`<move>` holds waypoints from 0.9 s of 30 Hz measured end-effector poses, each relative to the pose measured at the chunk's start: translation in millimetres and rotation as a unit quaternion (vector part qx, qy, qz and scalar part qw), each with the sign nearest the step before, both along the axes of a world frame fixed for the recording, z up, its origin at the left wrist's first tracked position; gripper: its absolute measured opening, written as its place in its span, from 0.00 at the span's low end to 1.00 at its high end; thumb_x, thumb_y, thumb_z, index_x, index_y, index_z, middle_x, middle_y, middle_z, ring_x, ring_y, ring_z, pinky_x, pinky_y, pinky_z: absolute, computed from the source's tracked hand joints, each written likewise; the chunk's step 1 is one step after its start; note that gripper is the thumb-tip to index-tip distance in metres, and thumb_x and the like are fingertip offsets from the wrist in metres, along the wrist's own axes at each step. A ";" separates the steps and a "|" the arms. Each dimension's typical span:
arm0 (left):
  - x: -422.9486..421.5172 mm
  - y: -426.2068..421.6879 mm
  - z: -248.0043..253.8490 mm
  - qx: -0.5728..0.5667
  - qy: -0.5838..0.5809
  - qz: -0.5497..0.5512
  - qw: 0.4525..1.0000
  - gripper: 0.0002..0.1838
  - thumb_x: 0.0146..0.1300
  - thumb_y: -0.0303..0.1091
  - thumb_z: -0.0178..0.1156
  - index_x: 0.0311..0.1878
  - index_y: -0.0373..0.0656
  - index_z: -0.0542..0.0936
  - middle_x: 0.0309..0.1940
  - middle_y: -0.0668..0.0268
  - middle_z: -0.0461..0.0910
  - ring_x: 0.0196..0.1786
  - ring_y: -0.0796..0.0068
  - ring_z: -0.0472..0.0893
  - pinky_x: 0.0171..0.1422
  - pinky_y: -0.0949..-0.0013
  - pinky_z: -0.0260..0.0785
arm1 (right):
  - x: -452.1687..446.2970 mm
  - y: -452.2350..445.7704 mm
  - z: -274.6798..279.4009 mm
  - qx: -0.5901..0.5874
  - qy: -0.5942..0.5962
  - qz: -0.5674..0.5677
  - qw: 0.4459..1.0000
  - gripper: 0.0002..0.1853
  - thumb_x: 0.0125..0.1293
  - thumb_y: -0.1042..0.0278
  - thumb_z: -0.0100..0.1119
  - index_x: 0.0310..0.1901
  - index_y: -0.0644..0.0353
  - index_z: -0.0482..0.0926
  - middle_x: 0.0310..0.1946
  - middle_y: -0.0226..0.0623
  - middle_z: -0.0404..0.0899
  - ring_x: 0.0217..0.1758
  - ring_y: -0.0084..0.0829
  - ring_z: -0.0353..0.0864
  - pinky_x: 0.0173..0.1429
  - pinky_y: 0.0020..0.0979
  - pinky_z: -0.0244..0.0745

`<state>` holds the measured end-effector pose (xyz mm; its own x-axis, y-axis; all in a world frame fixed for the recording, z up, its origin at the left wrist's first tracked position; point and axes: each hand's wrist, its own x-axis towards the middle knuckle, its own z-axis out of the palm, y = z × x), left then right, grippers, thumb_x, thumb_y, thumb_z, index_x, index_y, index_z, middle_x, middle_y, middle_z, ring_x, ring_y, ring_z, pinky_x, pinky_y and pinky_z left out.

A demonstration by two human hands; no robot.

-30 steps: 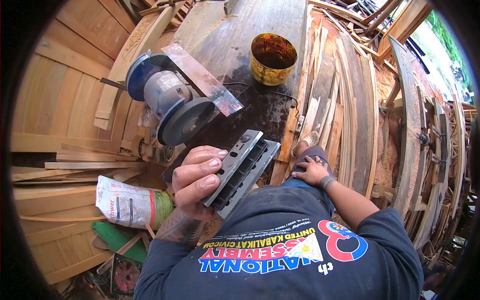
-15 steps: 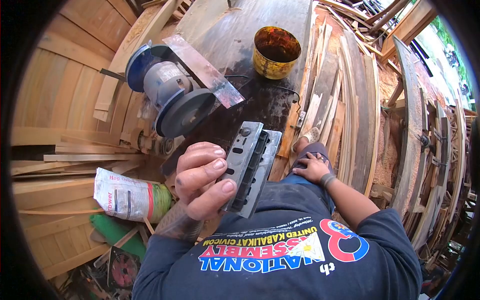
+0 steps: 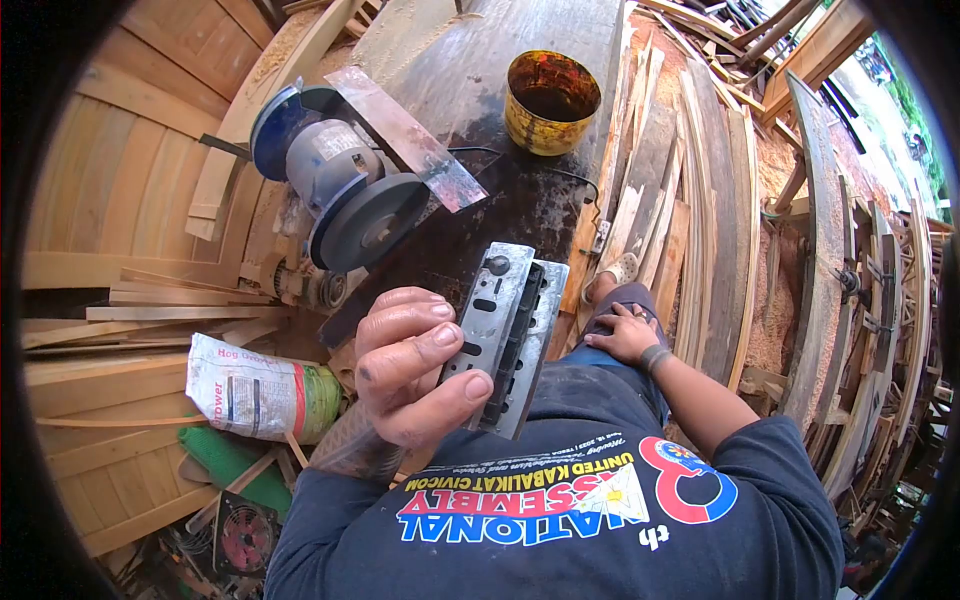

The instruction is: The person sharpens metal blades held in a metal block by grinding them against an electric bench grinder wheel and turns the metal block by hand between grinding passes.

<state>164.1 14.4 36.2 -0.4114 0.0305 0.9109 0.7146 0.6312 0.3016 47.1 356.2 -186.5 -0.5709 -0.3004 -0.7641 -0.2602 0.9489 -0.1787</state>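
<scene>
My left hand (image 3: 415, 365) is closed on a grey slotted metal holder (image 3: 510, 340), gripping its left side between fingers and thumb. Two long plates with a dark gap between them make up the holder. It is tilted upright in front of the dark shirt, with a round bolt head near its top. My right hand (image 3: 628, 335) lies on the raised knee, fingers apart and holding nothing. Beyond the left hand is a bench grinder (image 3: 340, 180) with two wheels, a flat metal strip (image 3: 410, 140) lying against it.
A yellow stained bowl (image 3: 550, 105) stands on the worn bench (image 3: 500, 50). Long wood strips (image 3: 700, 200) and sawdust lie to the right. A white and green sack (image 3: 255, 390) and wooden boards (image 3: 180, 320) are at the left. A black cable crosses the bench.
My left hand has turned the metal holder more upright, showing more of its slotted face. The view has shifted slightly. My right hand has stayed on the knee.
</scene>
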 end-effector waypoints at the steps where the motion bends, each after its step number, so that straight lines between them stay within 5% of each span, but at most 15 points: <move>1: -0.7 -0.1 0.5 -0.003 0.002 0.000 1.000 0.22 0.62 0.34 0.79 0.59 0.52 0.85 0.55 0.55 0.79 0.53 0.54 0.84 0.50 0.50 0.86 | 0.0 1.2 -2.4 0.001 0.000 0.002 1.000 0.40 0.68 0.18 0.62 0.76 0.30 0.83 0.91 0.43 0.58 0.93 0.68 0.47 0.87 0.82 0.41; 11: 1.6 11.6 9.8 0.011 -0.031 0.037 0.999 0.21 0.67 0.39 0.77 0.57 0.40 0.81 0.47 0.56 0.83 0.48 0.54 0.88 0.46 0.52 0.87 | 2.5 5.8 -8.7 -0.006 0.006 0.000 1.000 0.40 0.68 0.17 0.62 0.75 0.29 0.84 0.91 0.41 0.58 0.93 0.67 0.47 0.86 0.82 0.41; 27: 5.2 6.2 5.0 0.018 -0.052 -0.002 0.999 0.28 0.67 0.47 0.78 0.60 0.37 0.82 0.49 0.52 0.84 0.49 0.52 0.89 0.47 0.51 0.85 | 5.6 6.5 -5.8 -0.006 0.010 0.002 1.000 0.38 0.69 0.19 0.62 0.74 0.28 0.84 0.90 0.40 0.59 0.93 0.67 0.48 0.86 0.82 0.42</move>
